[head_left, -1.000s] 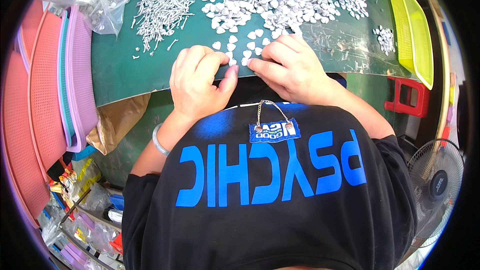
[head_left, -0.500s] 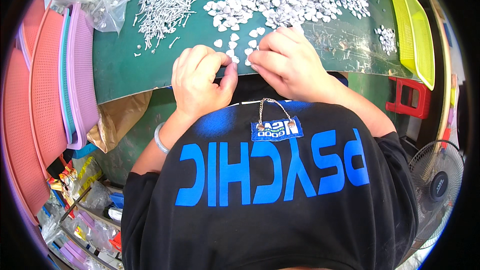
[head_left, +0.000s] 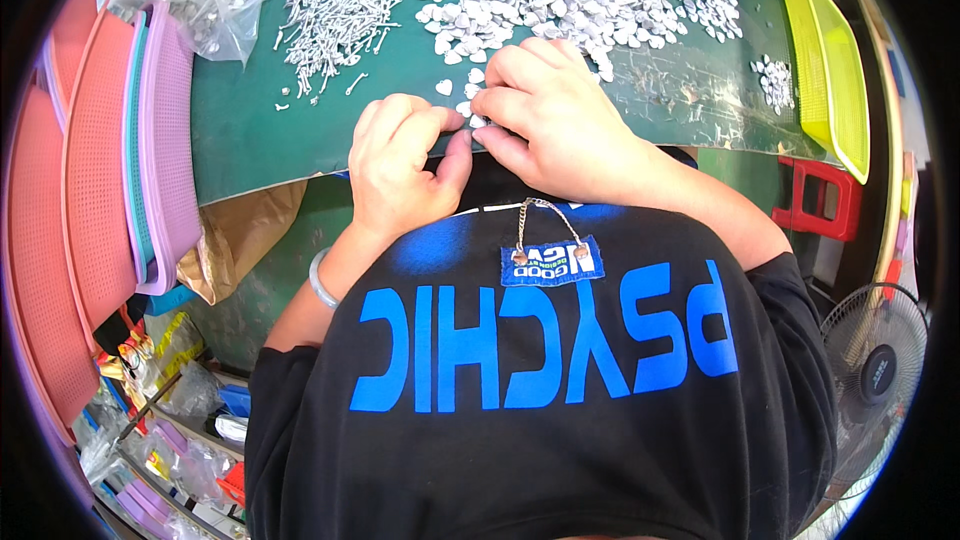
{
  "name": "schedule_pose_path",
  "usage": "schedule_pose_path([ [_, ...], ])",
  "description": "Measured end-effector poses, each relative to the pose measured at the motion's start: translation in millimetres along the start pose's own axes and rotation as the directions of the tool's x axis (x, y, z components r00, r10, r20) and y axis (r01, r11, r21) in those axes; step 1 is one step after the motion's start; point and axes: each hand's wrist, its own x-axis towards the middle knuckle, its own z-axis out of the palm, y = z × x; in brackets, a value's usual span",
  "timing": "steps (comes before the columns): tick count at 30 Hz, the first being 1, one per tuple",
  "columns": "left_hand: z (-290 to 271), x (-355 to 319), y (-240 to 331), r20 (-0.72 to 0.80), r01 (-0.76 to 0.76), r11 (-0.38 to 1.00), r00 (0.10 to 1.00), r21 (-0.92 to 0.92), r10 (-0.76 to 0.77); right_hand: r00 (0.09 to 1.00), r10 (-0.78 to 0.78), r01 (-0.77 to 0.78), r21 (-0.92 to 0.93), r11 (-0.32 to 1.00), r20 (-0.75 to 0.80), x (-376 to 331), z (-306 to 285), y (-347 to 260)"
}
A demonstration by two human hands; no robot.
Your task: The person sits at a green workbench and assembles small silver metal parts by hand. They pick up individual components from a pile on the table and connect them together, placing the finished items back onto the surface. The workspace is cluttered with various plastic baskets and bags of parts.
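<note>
At the near edge of the green table, my two hands meet fingertip to fingertip over a few small silvery heart-shaped pieces. My left hand is closed, thumb and forefinger pinched at these pieces; what they hold is hidden. From the right, my right hand pinches at a heart-shaped piece, its other fingers curled and covering part of the row. A single heart piece lies just beyond the left fingers. Farther back spreads a large heap of heart pieces.
Left of the heap lies a pile of small metal pin-like parts, with a clear bag of pieces beside it. At right are a small heap of bits, a yellow-green basket, a red stool and a fan. Stacked baskets stand left.
My right hand has moved left, over the heart pieces and up to the left fingertips. The left hand has hardly moved. The view has shifted slightly.
</note>
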Motion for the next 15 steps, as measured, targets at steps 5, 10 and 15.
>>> schedule_pose_path([
  [5, -2.1, -0.6, -1.8, -0.024, 0.021, 1.0, 0.999, -0.012, -0.022, 1.0, -0.016, 0.017, -0.036, 0.999, 0.023, 2.1, 1.8, -1.5],
  [10, -1.5, 0.5, -2.8, -0.041, 0.015, 1.0, 0.999, -0.025, -0.016, 0.999, -0.044, 0.043, -0.029, 0.999, -0.029, 5.6, -1.0, 4.3],
  [15, -0.1, -6.6, -5.4, -0.06, -0.02, 0.999, 0.998, 0.026, 0.021, 0.919, -0.209, 0.14, -0.218, 0.966, -0.333, 57.9, -62.3, 47.5],
])
